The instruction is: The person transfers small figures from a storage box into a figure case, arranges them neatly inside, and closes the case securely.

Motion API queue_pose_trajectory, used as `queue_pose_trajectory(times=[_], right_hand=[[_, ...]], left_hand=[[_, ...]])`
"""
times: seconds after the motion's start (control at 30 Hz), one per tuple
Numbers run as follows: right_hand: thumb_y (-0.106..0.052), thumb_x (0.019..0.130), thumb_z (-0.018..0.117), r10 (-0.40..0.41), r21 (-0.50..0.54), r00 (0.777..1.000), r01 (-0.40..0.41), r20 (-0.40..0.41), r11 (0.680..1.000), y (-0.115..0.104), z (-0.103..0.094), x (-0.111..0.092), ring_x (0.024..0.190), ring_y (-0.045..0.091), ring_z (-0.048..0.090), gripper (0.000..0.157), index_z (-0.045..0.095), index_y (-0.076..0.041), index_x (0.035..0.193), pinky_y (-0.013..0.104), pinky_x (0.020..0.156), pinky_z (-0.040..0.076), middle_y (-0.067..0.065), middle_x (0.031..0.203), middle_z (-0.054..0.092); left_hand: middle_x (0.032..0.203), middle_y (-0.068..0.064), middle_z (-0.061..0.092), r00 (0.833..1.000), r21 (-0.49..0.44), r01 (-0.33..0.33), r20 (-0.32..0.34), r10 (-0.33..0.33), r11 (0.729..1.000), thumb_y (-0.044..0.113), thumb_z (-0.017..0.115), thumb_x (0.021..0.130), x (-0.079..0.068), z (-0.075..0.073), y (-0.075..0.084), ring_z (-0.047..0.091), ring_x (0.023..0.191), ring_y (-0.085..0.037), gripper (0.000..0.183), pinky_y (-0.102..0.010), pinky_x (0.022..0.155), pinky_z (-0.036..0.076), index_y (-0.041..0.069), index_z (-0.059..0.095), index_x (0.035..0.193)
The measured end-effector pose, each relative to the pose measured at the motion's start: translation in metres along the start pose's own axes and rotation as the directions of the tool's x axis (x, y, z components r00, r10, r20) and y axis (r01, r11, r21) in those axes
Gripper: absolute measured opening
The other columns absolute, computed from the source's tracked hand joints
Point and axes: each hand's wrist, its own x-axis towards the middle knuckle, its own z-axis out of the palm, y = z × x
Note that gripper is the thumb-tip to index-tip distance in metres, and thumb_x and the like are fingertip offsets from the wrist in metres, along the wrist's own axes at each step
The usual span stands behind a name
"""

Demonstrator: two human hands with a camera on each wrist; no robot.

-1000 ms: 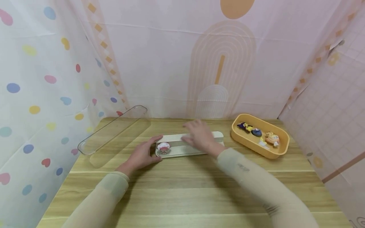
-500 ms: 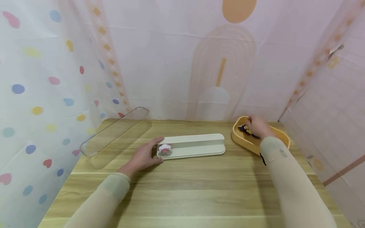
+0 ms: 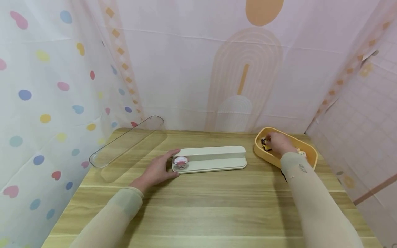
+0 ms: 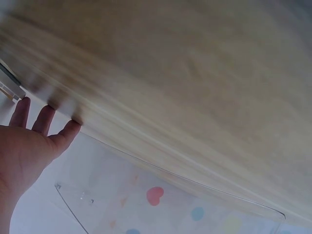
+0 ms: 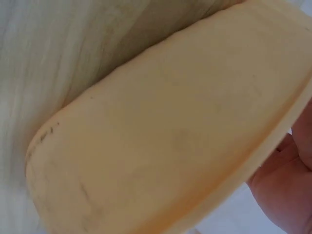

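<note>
A long cream display base (image 3: 217,164) with a raised back step lies on the table. At its left end sits a small figurine (image 3: 181,162) with a white and pink top. My left hand (image 3: 156,170) grips that end, thumb at the front edge and fingers at the back. In the left wrist view, three of its fingers (image 4: 45,119) stretch beside the base's corner. My right hand (image 3: 279,142) reaches down into the yellow tray (image 3: 263,155), its fingertips pinching a black and yellow figurine (image 3: 265,144). In the right wrist view the tray's outer wall hides those fingertips.
A clear plastic cover (image 3: 130,146) stands tilted at the back left of the table. Inside the tray, a pale figurine (image 3: 301,152) shows behind my right wrist. Patterned curtains (image 3: 186,69) hang at the back and both sides of the wooden table (image 3: 198,213).
My right hand has gone from over the base rightward into the tray, where the black and yellow figurine has shifted. My left hand has stayed at the base's left end.
</note>
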Motion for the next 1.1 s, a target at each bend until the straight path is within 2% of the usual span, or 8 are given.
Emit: queue_pose_trajectory(times=[0.27,0.5,0.63,0.73,0.8,0.87,1.0,1.1], right_hand=[[-0.013,0.105,0.066,-0.002,0.084,0.998,0.006,-0.058,0.996,0.001,0.010,0.000,0.103,0.038,0.066,0.020,0.064,0.003,0.116,0.055,0.093,0.054,0.023,0.111,0.070],[-0.011,0.105,0.065,0.037,0.154,0.999,-0.032,-0.027,0.988,0.003,0.012,0.000,0.094,0.032,0.061,0.014,0.060,0.000,0.109,0.047,0.084,0.052,0.019,0.104,0.066],[-0.012,0.102,0.068,0.071,0.194,0.997,-0.077,0.038,0.978,0.003,0.007,-0.001,0.110,0.041,0.063,0.038,0.056,0.008,0.132,0.055,0.098,0.053,0.032,0.126,0.065],[-0.014,0.098,0.071,0.076,0.204,0.992,-0.095,0.100,0.974,0.003,0.001,-0.001,0.131,0.050,0.056,0.065,0.042,0.013,0.151,0.062,0.114,0.046,0.039,0.146,0.053],[-0.015,0.097,0.072,0.062,0.190,0.989,-0.087,0.132,0.978,0.002,-0.002,-0.002,0.136,0.052,0.053,0.074,0.038,0.016,0.154,0.062,0.119,0.042,0.041,0.150,0.050],[-0.016,0.096,0.071,0.045,0.163,0.987,-0.070,0.154,0.984,0.002,-0.005,-0.003,0.133,0.050,0.056,0.071,0.043,0.017,0.151,0.061,0.118,0.044,0.040,0.148,0.054],[-0.018,0.093,0.069,0.019,0.111,0.984,-0.039,0.175,0.993,0.000,-0.009,-0.005,0.107,0.037,0.066,0.045,0.067,0.012,0.127,0.053,0.104,0.054,0.029,0.121,0.072],[-0.019,0.093,0.070,0.011,0.103,0.984,-0.029,0.177,0.994,-0.001,-0.009,-0.006,0.092,0.028,0.065,0.030,0.074,0.006,0.110,0.043,0.091,0.056,0.017,0.102,0.075]], left_hand=[[0.144,-0.021,0.067,1.000,-0.009,-0.013,-0.006,0.013,1.000,0.026,0.095,0.081,0.001,-0.001,0.001,0.064,0.131,-0.043,0.096,-0.064,0.113,0.048,0.021,0.044,0.162],[0.147,-0.020,0.066,1.000,-0.007,-0.015,-0.001,0.015,1.000,0.027,0.095,0.081,0.001,0.000,0.000,0.063,0.133,-0.043,0.096,-0.064,0.114,0.048,0.020,0.044,0.162],[0.145,-0.020,0.067,1.000,-0.012,-0.014,-0.008,0.014,1.000,0.026,0.095,0.081,0.001,0.000,0.000,0.064,0.132,-0.043,0.095,-0.064,0.113,0.048,0.021,0.045,0.162],[0.145,-0.020,0.067,1.000,-0.010,-0.011,-0.005,0.011,1.000,0.027,0.095,0.081,0.001,0.000,0.000,0.064,0.132,-0.043,0.095,-0.064,0.113,0.048,0.021,0.045,0.162],[0.145,-0.020,0.067,1.000,-0.009,-0.005,0.000,0.005,1.000,0.028,0.095,0.081,0.001,-0.001,0.000,0.064,0.132,-0.043,0.096,-0.064,0.113,0.048,0.021,0.044,0.162],[0.146,-0.020,0.067,1.000,-0.012,0.003,0.004,-0.003,1.000,0.028,0.095,0.081,0.001,-0.001,0.001,0.063,0.133,-0.043,0.096,-0.064,0.114,0.048,0.022,0.044,0.162],[0.146,-0.021,0.067,1.000,-0.015,0.012,0.004,-0.012,1.000,0.027,0.096,0.081,0.000,-0.001,0.000,0.063,0.133,-0.043,0.097,-0.064,0.114,0.047,0.022,0.044,0.162],[0.145,-0.021,0.067,1.000,-0.014,0.007,-0.001,-0.007,1.000,0.027,0.095,0.081,-0.001,-0.001,0.000,0.064,0.133,-0.043,0.096,-0.064,0.114,0.048,0.022,0.044,0.162]])
